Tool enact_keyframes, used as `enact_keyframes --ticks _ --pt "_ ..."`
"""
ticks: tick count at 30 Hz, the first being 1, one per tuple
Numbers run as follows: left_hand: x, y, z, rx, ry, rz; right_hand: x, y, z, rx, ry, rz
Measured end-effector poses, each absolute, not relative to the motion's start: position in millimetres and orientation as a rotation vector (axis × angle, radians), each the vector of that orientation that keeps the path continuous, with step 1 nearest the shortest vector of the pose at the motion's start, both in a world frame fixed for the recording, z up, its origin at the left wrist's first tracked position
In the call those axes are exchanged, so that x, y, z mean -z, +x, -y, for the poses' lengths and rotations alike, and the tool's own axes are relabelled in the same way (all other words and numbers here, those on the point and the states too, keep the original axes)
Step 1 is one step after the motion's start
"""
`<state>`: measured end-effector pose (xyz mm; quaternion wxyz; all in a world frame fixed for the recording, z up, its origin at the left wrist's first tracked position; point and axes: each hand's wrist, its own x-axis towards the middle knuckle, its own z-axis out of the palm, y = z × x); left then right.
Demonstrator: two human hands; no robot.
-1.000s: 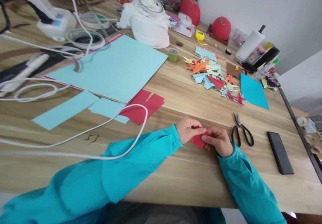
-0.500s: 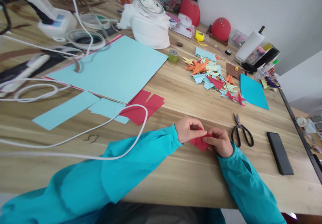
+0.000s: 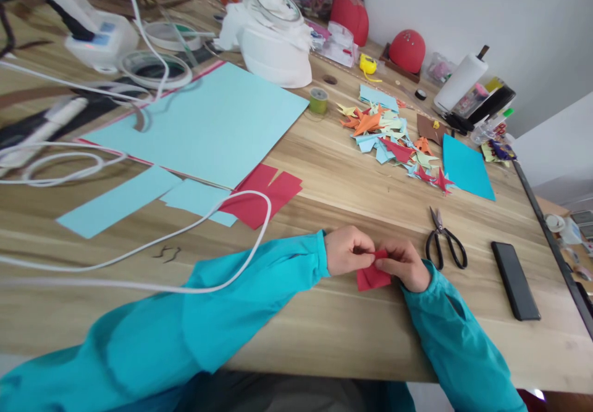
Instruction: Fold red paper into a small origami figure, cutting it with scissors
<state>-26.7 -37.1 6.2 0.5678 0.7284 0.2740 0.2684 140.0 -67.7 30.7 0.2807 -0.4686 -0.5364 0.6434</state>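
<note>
Between my two hands is a small piece of red paper [image 3: 373,278], creased and folded, its lower part hanging below the fingers. My left hand [image 3: 348,251] pinches its upper left edge between thumb and fingers. On the other side my right hand [image 3: 404,264] grips the upper right edge, thumb on the near face. The curled fingers hide part of the paper's top. To the right of my right hand, scissors [image 3: 443,239] with black handles lie on the wooden table [image 3: 296,332]. Red paper pieces [image 3: 269,196] lie to the left, beyond my left sleeve.
A white cable [image 3: 266,214] loops over my left sleeve. Large light-blue sheets [image 3: 204,121] and blue strips [image 3: 120,201] lie left. Folded paper pieces [image 3: 393,137] are heaped at the back, near a turquoise sheet [image 3: 467,166]. A phone [image 3: 516,280] rests on the right; a green thread spool [image 3: 318,100] stands behind.
The red paper has turned more upright between my hands, and its lower edge hangs a little lower. My left hand has shifted slightly down; both hands keep their pinch.
</note>
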Motion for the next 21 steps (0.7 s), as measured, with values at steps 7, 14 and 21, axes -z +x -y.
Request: enact_keyframes --ticks 7,14,21 --pt "-8.8 -26.1 35.7 -0.619 1.648 -0.597 -24.4 141.7 68.2 -1.777 -1.200 1.244" --pt "-14.8 -31.0 31.7 -0.617 1.502 -0.588 -25.9 142.5 66.7 -1.755 -1.188 1.129" --pt "-12.1 -31.4 30.5 -0.586 1.373 -0.566 -27.1 142.8 65.2 -1.730 -1.201 1.087"
